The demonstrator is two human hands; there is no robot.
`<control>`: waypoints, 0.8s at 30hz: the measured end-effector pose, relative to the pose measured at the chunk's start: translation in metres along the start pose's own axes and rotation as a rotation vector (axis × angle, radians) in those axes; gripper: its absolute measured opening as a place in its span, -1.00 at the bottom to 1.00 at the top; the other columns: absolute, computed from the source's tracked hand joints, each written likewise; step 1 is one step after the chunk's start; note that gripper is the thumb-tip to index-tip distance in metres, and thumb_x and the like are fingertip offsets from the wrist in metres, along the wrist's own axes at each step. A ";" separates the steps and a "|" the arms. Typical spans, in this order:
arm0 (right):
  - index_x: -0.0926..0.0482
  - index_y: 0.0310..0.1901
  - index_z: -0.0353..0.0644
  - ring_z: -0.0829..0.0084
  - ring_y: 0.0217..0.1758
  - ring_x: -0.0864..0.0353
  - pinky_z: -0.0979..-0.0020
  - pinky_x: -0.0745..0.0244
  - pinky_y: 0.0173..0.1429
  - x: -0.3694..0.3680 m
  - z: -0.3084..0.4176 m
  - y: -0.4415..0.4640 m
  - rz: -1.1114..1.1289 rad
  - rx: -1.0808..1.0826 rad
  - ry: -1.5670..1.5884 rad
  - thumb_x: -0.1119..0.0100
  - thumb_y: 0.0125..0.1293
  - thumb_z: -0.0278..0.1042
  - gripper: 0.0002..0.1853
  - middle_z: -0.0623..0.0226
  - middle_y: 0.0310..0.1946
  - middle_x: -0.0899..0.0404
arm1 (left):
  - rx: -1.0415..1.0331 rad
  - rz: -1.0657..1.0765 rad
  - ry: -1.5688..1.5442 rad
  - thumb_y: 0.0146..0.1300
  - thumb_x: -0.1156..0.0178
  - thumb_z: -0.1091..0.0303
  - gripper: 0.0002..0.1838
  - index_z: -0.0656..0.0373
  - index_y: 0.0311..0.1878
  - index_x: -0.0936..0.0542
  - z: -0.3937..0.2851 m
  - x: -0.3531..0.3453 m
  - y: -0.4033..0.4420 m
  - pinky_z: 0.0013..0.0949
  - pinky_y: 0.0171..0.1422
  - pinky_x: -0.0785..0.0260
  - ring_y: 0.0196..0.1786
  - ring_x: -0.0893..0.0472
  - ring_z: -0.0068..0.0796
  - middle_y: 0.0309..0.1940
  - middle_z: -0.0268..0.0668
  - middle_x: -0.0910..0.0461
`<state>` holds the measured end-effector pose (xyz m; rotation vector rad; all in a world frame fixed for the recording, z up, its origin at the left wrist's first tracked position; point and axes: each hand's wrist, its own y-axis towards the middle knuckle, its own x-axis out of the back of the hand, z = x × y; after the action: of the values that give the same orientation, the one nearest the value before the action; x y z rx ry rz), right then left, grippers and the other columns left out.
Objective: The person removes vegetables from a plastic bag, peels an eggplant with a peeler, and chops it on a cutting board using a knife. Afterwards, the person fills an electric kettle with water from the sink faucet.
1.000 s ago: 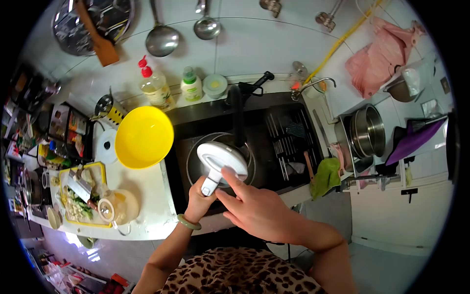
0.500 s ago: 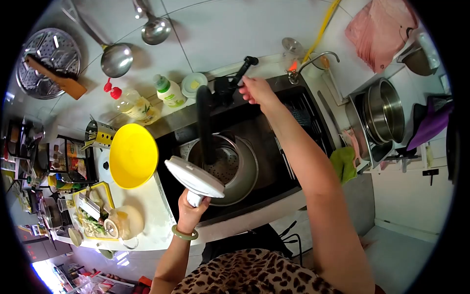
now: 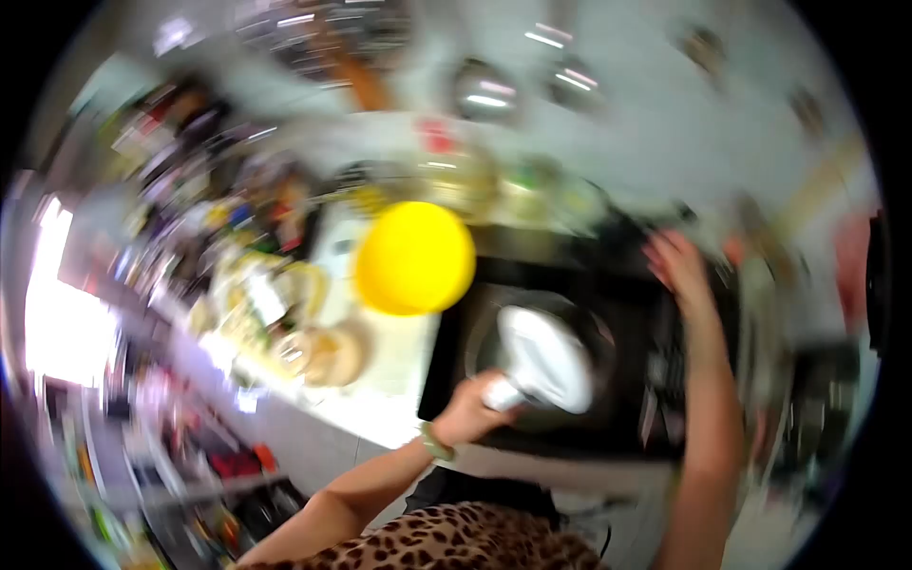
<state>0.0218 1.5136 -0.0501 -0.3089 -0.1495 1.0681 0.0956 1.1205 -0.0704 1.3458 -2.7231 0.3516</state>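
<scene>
My left hand (image 3: 472,410) grips a white pot lid (image 3: 551,361) by its knob. The lid is tilted on edge above the dark sink (image 3: 627,380). Behind it, partly covered, a round metal pot (image 3: 608,347) sits in the basin. My right hand (image 3: 677,263) is at the sink's back edge, just right of the black faucet (image 3: 622,233). Its fingers look stretched out and apart, with nothing visible in them. Motion blur hides whether they touch the faucet.
Left of the sink, a yellow bowl (image 3: 413,258) stands on the counter (image 3: 389,389). A jar-like container (image 3: 332,356) is nearer the counter's front edge. An oil bottle (image 3: 456,180) stands against the wall, with ladles (image 3: 484,92) hanging above.
The view has swung to the left and blurred. My right hand has loosened from the faucet lever, its fingers now spread. The lid in my left hand is turned more upright.
</scene>
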 end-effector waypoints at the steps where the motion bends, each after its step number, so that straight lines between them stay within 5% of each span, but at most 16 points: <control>1: -0.55 0.05 -0.11 0.60 -0.26 -0.65 0.54 -0.50 -0.36 0.008 -0.005 0.004 -0.016 -0.002 -0.053 -0.16 0.43 -0.17 -0.73 0.41 -0.28 -0.64 | -0.126 0.020 0.065 0.07 -0.41 0.43 -0.66 0.19 -0.07 -0.58 -0.007 -0.001 0.000 -0.31 -0.01 -0.47 -0.15 -0.61 -0.44 -0.23 -0.26 -0.63; 3: -0.53 -0.04 -0.09 0.63 -0.64 -0.44 0.60 -0.19 -0.68 0.044 -0.032 0.033 0.026 0.008 -0.224 -0.14 0.44 -0.14 -0.77 0.44 -0.43 -0.61 | -0.198 0.026 -0.030 0.06 -0.37 0.48 -0.65 0.21 -0.05 -0.56 -0.008 -0.004 0.001 -0.31 0.03 -0.45 -0.13 -0.59 -0.47 -0.23 -0.26 -0.63; 24: -0.48 -0.17 0.02 0.62 -0.67 -0.41 0.53 -0.20 -0.69 0.061 -0.025 0.061 -0.017 -0.064 -0.464 -0.03 0.45 -0.07 -0.80 0.53 -0.48 -0.51 | -0.255 0.015 -0.154 0.01 -0.27 0.52 -0.64 0.21 -0.06 -0.51 -0.003 -0.010 0.007 -0.28 0.03 -0.43 -0.15 -0.60 -0.21 -0.24 -0.14 -0.60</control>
<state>0.0061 1.5902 -0.0949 -0.1124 -0.6009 1.1059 0.0967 1.1332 -0.0700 1.3329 -2.7807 -0.1017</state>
